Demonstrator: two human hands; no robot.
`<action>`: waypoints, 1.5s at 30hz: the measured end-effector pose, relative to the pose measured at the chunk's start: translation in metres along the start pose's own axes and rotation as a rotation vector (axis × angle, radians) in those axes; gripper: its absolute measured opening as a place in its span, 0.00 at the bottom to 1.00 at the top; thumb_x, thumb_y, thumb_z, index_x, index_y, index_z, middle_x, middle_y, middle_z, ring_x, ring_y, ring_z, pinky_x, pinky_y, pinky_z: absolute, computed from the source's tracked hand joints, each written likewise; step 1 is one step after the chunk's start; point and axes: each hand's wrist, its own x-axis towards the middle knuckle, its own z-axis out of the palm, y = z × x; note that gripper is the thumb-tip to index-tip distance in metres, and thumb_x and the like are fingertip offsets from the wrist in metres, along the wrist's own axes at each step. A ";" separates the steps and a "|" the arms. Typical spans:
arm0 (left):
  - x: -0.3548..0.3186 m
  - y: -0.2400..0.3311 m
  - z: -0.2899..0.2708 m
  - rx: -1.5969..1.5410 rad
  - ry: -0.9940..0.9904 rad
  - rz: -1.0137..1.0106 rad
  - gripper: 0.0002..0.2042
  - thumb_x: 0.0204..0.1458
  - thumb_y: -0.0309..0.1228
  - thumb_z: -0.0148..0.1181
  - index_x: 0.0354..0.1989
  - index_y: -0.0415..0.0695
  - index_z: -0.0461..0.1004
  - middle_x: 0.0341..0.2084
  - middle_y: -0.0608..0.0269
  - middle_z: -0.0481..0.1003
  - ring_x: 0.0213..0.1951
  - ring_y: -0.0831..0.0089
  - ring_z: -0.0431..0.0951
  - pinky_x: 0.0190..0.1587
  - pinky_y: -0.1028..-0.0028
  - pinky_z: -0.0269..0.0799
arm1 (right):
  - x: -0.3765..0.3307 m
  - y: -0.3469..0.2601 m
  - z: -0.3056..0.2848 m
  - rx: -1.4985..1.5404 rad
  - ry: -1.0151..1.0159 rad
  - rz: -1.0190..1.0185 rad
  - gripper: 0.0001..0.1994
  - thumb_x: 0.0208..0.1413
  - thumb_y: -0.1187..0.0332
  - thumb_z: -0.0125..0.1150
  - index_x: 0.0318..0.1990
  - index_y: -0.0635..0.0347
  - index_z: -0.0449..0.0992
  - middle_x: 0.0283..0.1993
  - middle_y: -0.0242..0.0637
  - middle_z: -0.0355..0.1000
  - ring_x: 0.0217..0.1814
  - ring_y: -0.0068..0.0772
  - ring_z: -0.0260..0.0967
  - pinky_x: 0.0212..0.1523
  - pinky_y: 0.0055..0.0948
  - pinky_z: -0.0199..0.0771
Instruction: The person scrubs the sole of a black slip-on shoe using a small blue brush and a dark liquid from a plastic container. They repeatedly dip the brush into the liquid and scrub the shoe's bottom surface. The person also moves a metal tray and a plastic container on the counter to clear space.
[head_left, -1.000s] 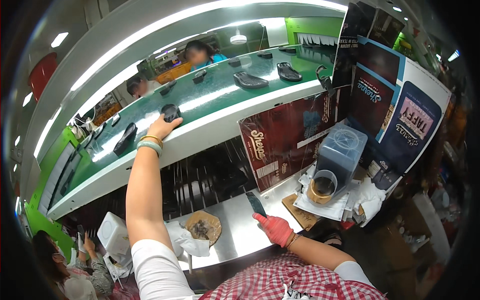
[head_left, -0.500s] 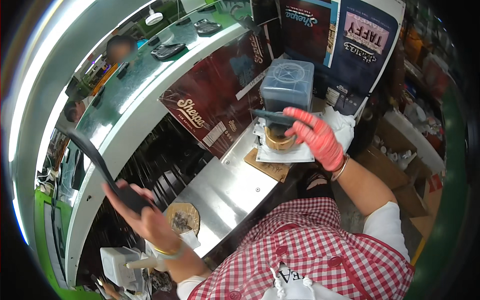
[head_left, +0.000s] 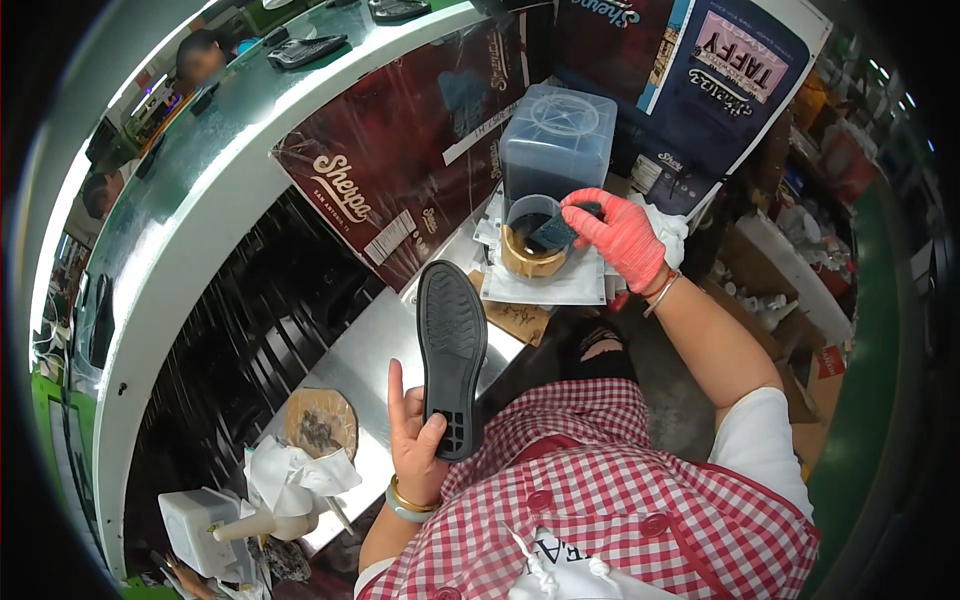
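My left hand (head_left: 414, 452), bare with bangles at the wrist, holds a black shoe sole (head_left: 452, 330) near its heel end. The sole stands almost upright in view, its ridged face showing. My right hand (head_left: 622, 240), in a coral-red glove, pinches a dark pad-like block (head_left: 552, 235). The block's lower end is in the mouth of a clear cup wrapped in tan tape (head_left: 532, 264). What the cup holds is hard to make out. Beneath it lies a white sheet (head_left: 560, 288).
A translucent plastic container (head_left: 558, 140) stands behind the cup. On the metal table (head_left: 345, 365) lies a round tan piece (head_left: 318, 422) near crumpled white cloth (head_left: 300, 470). A green conveyor (head_left: 240, 115) carrying soles runs along the left, with other people beyond it.
My left hand has brought the shoe sole rightward and turned its ridged face into view. My right hand has lowered the dark block from above the cup into its mouth.
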 end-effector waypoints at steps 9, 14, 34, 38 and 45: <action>0.011 -0.021 -0.033 -0.338 0.074 -0.313 0.29 0.42 0.29 0.54 0.56 0.36 0.58 0.44 0.50 0.71 0.44 0.61 0.74 0.47 0.66 0.73 | -0.001 -0.007 0.001 0.067 0.027 0.058 0.15 0.54 0.63 0.60 0.43 0.64 0.75 0.31 0.32 0.72 0.26 0.19 0.68 0.29 0.20 0.69; 0.018 -0.014 -0.025 -0.569 -0.060 -0.361 0.25 0.50 0.34 0.50 0.58 0.39 0.58 0.51 0.47 0.67 0.52 0.50 0.69 0.45 0.57 0.75 | 0.000 -0.009 -0.002 0.079 0.034 0.078 0.14 0.55 0.63 0.59 0.43 0.64 0.75 0.32 0.32 0.72 0.27 0.19 0.67 0.31 0.18 0.68; 0.030 -0.037 -0.025 -0.623 -0.018 -0.318 0.34 0.57 0.60 0.27 0.67 0.52 0.44 0.58 0.50 0.59 0.51 0.53 0.70 0.48 0.62 0.72 | -0.040 0.003 0.041 0.608 -0.021 0.246 0.10 0.59 0.63 0.51 0.41 0.60 0.72 0.29 0.28 0.72 0.21 0.14 0.67 0.17 0.10 0.58; 0.029 -0.036 -0.024 -0.616 -0.048 -0.308 0.36 0.55 0.63 0.25 0.67 0.52 0.42 0.56 0.51 0.61 0.50 0.55 0.71 0.47 0.64 0.72 | -0.066 -0.023 0.084 0.549 -0.083 0.227 0.11 0.58 0.64 0.53 0.41 0.62 0.72 0.35 0.34 0.74 0.22 0.16 0.69 0.18 0.11 0.62; 0.027 -0.036 -0.023 -0.632 -0.105 -0.281 0.38 0.54 0.64 0.22 0.67 0.51 0.40 0.56 0.52 0.61 0.49 0.56 0.71 0.46 0.64 0.73 | -0.073 -0.026 0.106 0.457 -0.122 0.206 0.11 0.58 0.65 0.53 0.42 0.63 0.72 0.32 0.34 0.74 0.22 0.18 0.70 0.19 0.13 0.62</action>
